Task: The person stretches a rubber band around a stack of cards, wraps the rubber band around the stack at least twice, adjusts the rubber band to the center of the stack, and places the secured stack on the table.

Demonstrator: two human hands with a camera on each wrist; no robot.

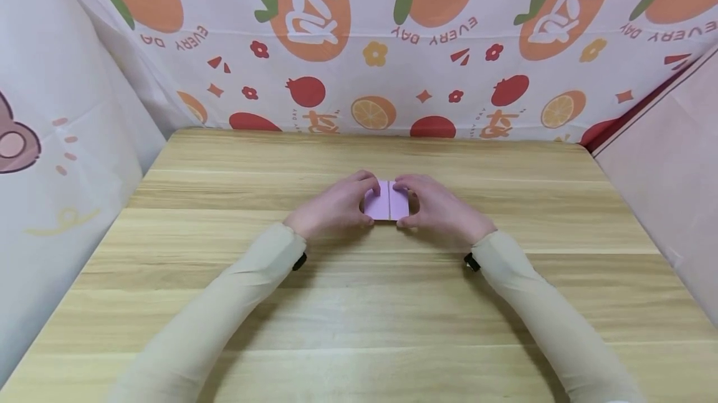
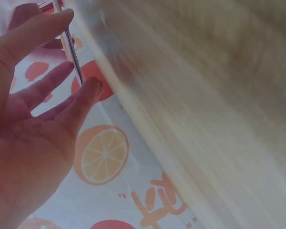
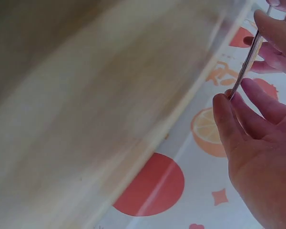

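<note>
Two flat lilac cards, a left card (image 1: 377,205) and a right card (image 1: 399,205), lie side by side at mid-table in the head view. Only a narrow tan line separates them; whether they are joined I cannot tell. My left hand (image 1: 341,203) grips the left card, thumb at the near edge and fingers curled over the outer side. Mirroring it, my right hand (image 1: 440,207) holds the right card. From the right wrist, the right card (image 3: 248,64) shows edge-on as a thin, layered line between thumb and fingers. The left wrist view shows a similar thin edge.
The wooden table (image 1: 359,303) spreads out around both hands. Behind its far edge hangs a fruit-printed curtain (image 1: 359,79). White cloth (image 1: 67,79) borders the left side and a pale pink panel (image 1: 667,141) the right.
</note>
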